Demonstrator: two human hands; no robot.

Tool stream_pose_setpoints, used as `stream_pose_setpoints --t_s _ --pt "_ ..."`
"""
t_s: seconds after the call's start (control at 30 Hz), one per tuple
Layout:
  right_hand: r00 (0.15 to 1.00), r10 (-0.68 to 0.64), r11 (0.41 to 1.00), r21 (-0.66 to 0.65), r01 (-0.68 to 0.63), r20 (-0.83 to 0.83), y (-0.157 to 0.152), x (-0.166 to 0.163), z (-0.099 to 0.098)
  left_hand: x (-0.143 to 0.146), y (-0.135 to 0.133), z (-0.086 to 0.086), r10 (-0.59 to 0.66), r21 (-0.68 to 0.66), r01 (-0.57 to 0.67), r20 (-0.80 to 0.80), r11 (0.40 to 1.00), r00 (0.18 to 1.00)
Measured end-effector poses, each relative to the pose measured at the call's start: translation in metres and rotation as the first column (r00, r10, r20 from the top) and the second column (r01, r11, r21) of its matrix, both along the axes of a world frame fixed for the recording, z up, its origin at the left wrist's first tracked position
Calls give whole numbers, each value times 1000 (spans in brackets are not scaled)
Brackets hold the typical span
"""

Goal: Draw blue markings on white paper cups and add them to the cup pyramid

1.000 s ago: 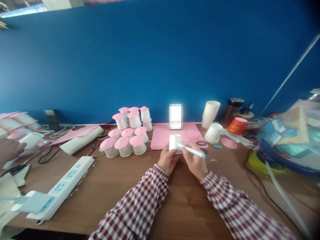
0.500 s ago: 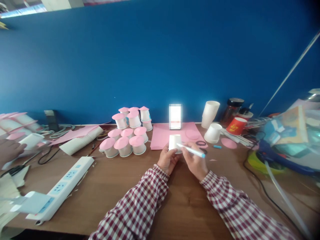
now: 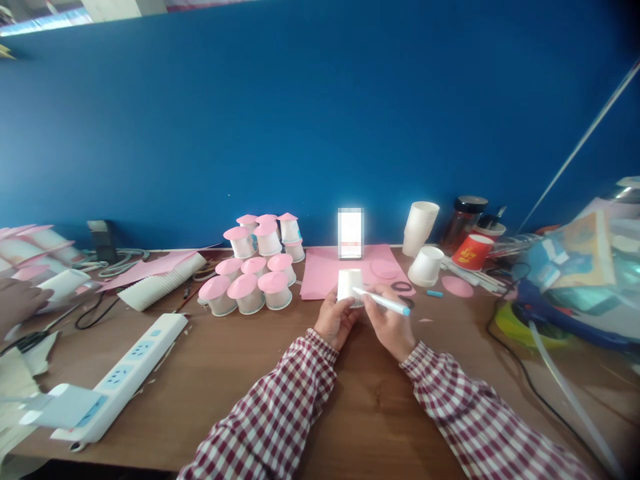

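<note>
My left hand is closed around a small white paper cup, held upside down above the wooden table. My right hand grips a white pen with a blue end, its tip touching the cup's side. Both sleeves are red and white check. A pink paper sheet lies just behind the cup.
Several white cups topped with pink discs stand left of centre. A white power strip lies at the front left. Stacked white cups, a red cup, a phone stand at the back. Another person's hand is at the far left. Cables and clutter fill the right.
Nothing has visibly changed with my hands, cup or pen. The other person's hand at the far left has shifted slightly.
</note>
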State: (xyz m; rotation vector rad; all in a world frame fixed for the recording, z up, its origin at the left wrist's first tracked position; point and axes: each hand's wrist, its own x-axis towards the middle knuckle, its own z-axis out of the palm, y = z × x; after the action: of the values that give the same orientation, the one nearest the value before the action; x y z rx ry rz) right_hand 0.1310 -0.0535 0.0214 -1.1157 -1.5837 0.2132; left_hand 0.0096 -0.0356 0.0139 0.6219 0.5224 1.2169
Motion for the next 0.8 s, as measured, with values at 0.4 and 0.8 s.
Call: stream_pose_setpoints --t_s 0.4,0.8 --pt "1000 2 1000 -24 -1 5 0 0 -1 -1 0 0 -8 29 7 13 1000 1000" --pt "1000 -10 1000 -6 10 9 0 1 1 0 0 -1 -8 23 8 6 1000 1000"
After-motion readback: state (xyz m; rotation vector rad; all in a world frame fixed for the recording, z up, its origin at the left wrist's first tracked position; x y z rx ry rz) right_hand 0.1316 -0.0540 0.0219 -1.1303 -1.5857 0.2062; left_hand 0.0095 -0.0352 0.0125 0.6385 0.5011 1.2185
